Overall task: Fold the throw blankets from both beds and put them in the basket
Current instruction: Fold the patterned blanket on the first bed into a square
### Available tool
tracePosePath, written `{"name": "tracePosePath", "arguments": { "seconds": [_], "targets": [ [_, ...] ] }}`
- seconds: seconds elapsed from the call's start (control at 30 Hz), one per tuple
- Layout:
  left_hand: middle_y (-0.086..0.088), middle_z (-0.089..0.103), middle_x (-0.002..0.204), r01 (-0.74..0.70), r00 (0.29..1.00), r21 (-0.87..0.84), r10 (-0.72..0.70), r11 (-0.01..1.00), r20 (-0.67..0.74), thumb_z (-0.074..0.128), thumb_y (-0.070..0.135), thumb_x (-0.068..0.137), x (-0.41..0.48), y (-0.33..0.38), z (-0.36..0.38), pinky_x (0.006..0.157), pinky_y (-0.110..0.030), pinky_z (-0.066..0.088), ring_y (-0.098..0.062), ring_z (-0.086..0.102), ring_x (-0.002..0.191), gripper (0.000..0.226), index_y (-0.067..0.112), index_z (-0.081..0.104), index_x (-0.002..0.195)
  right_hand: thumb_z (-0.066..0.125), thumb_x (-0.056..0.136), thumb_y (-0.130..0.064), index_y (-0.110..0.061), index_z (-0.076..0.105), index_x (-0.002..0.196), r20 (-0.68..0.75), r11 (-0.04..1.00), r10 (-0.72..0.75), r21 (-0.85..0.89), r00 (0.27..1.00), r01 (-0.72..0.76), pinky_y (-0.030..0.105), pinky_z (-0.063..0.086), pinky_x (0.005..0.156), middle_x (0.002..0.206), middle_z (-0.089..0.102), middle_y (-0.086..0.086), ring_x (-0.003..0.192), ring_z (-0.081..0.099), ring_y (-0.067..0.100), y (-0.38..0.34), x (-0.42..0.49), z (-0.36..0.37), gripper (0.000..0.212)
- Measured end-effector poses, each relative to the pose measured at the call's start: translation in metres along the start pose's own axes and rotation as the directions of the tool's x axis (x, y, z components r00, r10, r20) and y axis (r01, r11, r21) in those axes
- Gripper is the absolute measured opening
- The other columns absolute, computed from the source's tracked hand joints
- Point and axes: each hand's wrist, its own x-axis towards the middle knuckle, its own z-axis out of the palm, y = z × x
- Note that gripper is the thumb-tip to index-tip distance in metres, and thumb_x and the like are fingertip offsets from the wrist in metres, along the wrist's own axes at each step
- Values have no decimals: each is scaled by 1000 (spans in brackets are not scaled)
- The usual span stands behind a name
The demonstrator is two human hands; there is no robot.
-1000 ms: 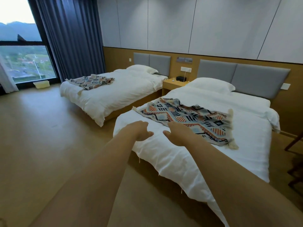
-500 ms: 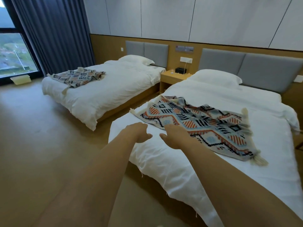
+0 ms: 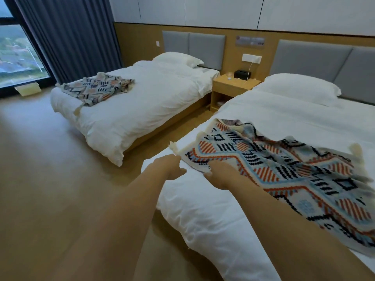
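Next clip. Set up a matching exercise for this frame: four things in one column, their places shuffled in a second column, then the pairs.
Things
1. near blanket
2. far blanket
3. nightstand
4. black box

Places
A. between the window-side bed and the close bed
B. on the window-side bed
C. on the nightstand
D. on the close bed

Pairs: 1-D, 2-B, 3-A, 4-C
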Motion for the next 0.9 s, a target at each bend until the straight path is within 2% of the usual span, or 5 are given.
{"name": "tracePosePath", "arguments": {
  "seconds": [0.13,0.3,0.5,0.77,0.9],
  "targets": [
    [-6,38,148,-3,1000,3,3,1000,26,49,47,91,66,-30,8,104,-39,37,-26,42,131,61,19,32,143,42,96,-40,-7,36,135,46,1000,18,11,999,-18,42,39,101,142,40,14,125,43,31,-3,66,12,51],
    [-5,38,148,-54,992,42,49,998,116,50,46,91,168,-76,17,104,-39,38,-26,42,131,62,20,30,144,45,95,-37,-9,37,133,131,994,89,47,987,-96,40,41,97,138,40,13,120,44,30,-11,162,35,48],
    [-7,40,145,-208,954,59,190,976,231,47,43,93,299,-129,25,103,-41,41,-27,44,128,58,17,32,142,46,95,-34,-6,39,131,204,957,208,158,957,-242,41,42,96,136,42,15,118,46,32,-36,279,56,46],
    [-9,34,147,-328,865,77,267,941,425,45,41,93,400,-154,76,104,-43,35,-28,38,131,61,13,26,143,49,94,-33,-8,42,126,284,897,347,180,894,-405,39,42,92,130,45,13,115,45,29,-32,363,109,41],
    [-9,36,145,-354,848,54,296,934,439,48,36,92,439,-154,104,102,-43,35,-28,38,130,57,11,29,140,47,95,-31,-9,38,133,311,876,388,169,868,-452,40,41,97,137,39,13,122,41,31,-20,391,134,45]
  ]
}}
